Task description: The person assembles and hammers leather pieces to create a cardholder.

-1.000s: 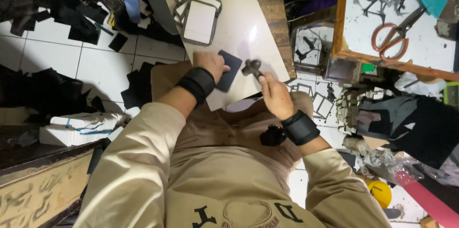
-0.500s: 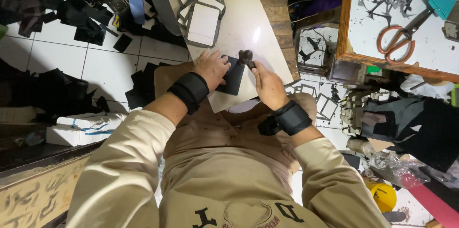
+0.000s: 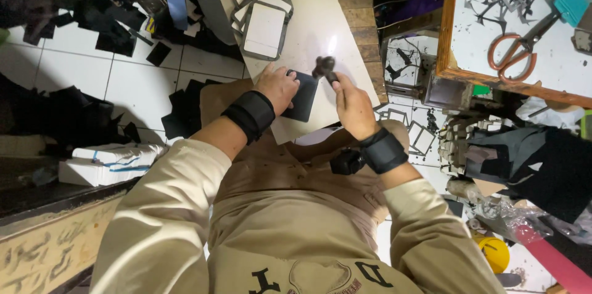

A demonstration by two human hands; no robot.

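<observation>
Cluttered workshop, white board (image 3: 345, 35) across lap. Left hand (image 3: 279, 86) flat, pinning dark leather piece (image 3: 303, 95) steady; right hand (image 3: 351, 102) fisted around small hammer (image 3: 325, 67), raised above.

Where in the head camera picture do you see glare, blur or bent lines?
Head view: glare spot on the pale rectangular board just above the hands; the small dark hammer head in the right hand is motion-blurred; the left hand on the dark square leather piece is sharp; wide-lens distortion bends edges.
</observation>
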